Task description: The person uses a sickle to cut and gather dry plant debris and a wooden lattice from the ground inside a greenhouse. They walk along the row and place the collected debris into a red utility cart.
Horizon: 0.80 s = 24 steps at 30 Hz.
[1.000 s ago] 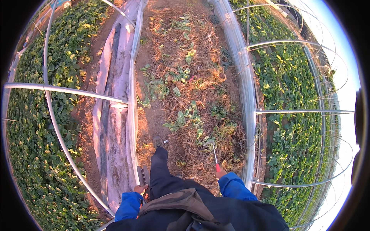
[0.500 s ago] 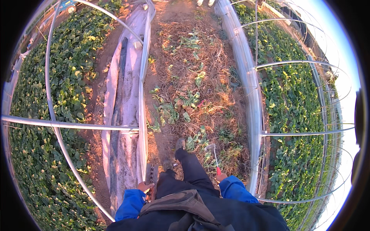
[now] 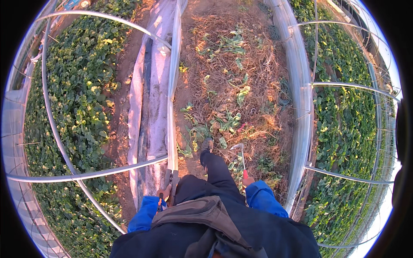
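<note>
My right hand (image 3: 248, 182) is closed round the red handle of a hand hoe (image 3: 243, 158). The tool has a thin pale shaft and a short blade set crosswise, held just above the weedy ground. At my left hip, my left hand (image 3: 164, 192) is curled at a long, narrow dark piece (image 3: 174, 187) that points forward. A black and orange item (image 3: 160, 201) shows at the left wrist; its kind is unclear. Below the hoe's blade lie green leafy plants (image 3: 235, 164). One shoe (image 3: 208, 143) steps forward on the bed.
Dry straw and wilted leaves (image 3: 232, 86) cover the strip ahead. Rolled clear plastic sheeting (image 3: 301, 86) runs along the right, and pale sheeting (image 3: 161, 86) along the left. Metal hoops (image 3: 99, 173) arch over both sides. Green crop rows (image 3: 77, 99) lie beyond.
I have stepped forward, and the ground has slid toward me. The hoe is still in my right hand, its blade nearer the front shoe. My left hand stays by my hip.
</note>
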### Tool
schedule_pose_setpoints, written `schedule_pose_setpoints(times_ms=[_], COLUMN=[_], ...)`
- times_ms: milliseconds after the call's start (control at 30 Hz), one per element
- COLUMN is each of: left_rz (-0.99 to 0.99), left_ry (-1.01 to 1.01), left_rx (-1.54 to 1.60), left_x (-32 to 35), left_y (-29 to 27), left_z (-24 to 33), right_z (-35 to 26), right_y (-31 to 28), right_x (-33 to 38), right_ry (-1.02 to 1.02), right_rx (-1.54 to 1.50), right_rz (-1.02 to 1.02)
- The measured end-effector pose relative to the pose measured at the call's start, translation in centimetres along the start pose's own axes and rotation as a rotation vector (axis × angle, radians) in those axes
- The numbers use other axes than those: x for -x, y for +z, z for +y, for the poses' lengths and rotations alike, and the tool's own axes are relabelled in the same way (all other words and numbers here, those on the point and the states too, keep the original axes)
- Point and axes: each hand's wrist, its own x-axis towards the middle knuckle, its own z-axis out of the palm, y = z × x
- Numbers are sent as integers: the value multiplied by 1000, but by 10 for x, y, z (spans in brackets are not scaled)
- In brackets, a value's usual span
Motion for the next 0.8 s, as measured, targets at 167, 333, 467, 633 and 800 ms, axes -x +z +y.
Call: schedule_pose_setpoints(times_ms=[167,333,467,633,800], left_rz=[64,153,108,34,14], left_ry=[50,202,140,-40,-162], left_rx=[-22,287,227,206,213], left_x=[-26,-46,-95,-172,-194], left_y=[-60,-97,-133,-172,-222], left_z=[99,191,242,322,393], right_z=[-172,-272,-340,-389,-483], right_y=[-73,-130,-154,-175,-210], right_x=[7,-24,-43,-87,-103], right_ry=[-206,-172,-81,-1,-95], right_rx=[120,87,131,321,274], right_rz=[96,185,4,80,188])
